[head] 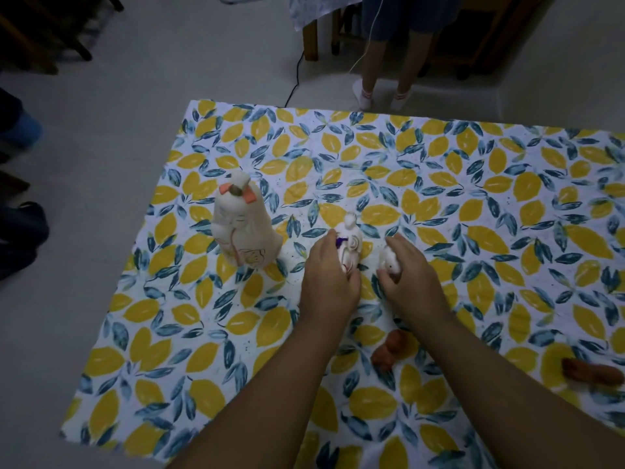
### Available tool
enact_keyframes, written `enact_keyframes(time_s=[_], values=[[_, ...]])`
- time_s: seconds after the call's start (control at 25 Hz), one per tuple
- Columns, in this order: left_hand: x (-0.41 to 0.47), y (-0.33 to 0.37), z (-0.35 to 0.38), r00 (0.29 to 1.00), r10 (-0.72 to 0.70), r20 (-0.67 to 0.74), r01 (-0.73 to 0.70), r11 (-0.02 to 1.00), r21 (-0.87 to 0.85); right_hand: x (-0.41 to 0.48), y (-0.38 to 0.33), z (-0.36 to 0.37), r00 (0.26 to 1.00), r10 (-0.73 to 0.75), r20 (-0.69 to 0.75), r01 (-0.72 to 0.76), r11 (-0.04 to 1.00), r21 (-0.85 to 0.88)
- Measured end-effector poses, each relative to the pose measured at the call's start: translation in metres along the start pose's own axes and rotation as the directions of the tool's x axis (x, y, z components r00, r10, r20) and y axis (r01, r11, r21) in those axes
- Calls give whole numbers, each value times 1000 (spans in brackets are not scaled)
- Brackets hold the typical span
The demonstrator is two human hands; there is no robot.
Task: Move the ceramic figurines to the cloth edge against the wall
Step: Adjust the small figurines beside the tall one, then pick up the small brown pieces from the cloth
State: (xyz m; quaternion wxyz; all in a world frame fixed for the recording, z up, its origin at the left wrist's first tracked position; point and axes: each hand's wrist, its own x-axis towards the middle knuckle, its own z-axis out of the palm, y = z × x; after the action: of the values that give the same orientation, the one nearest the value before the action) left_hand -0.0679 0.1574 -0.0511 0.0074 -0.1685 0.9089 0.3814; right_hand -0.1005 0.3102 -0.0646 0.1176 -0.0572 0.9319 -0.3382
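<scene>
You've got both hands busy mid-cloth (439,170): your left hand (329,275) is wrapped around the small white figurine (351,243), and your right hand (411,272) is closed over an even smaller white piece (389,262), mostly hidden, so I can't tell how firm that grip is. The tall figurine (241,228) stands upright just left of your left hand, and two brown figurines sit nearer you, one (389,352) between your forearms, one (590,370) far right. Main risk, I'd say: lifting both at once, your left wrist swings out and clips the tall one, and it looks top-heavy enough to tip. Glazed ceramic is probably slippery, so a fingertip pinch could drop it. Also watch your forearm over that near brown one.
</scene>
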Motion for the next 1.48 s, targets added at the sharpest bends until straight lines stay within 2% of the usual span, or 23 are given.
enact_keyframes(time_s=[0.36,0.52,0.64,0.72,0.8,0.88,0.96,1.12,1.24,1.36,1.48], values=[[-1,5,5,999,-42,-26,43,999,12,-5,2,-2,1000,16,-5,-17,998,-67],[-2,6,3,999,-32,-44,33,999,16,-5,-1,-2,999,33,5,-33,999,-18],[-13,14,-4,997,-50,-51,48,997,-55,-15,-3,-15,997,65,46,-68,995,74],[-34,26,-7,991,8,-133,-20,996,-92,-33,-1,-29,999,48,7,-49,996,75],[-66,41,-1,970,130,-207,-153,983,-101,-61,7,-42,999,25,-41,-27,999,-30],[-101,56,16,958,233,-168,-249,965,-82,-88,23,-54,997,29,-70,-38,991,-130],[-125,64,36,967,247,-55,-250,967,-49,-109,45,-68,996,57,-72,-71,975,-209],[-134,65,73,986,61,153,-90,978,190,-135,110,-101,980,160,-117,-191,916,-354],[-136,66,88,975,-44,219,-52,909,413,-145,152,-119,964,222,-145,-263,868,-421],[-140,66,94,979,0,205,-77,926,371,-151,179,-126,974,197,-112,-227,852,-472],[-138,71,95,987,20,162,-68,953,294,-153,191,-132,987,139,-78,-156,942,-296]])
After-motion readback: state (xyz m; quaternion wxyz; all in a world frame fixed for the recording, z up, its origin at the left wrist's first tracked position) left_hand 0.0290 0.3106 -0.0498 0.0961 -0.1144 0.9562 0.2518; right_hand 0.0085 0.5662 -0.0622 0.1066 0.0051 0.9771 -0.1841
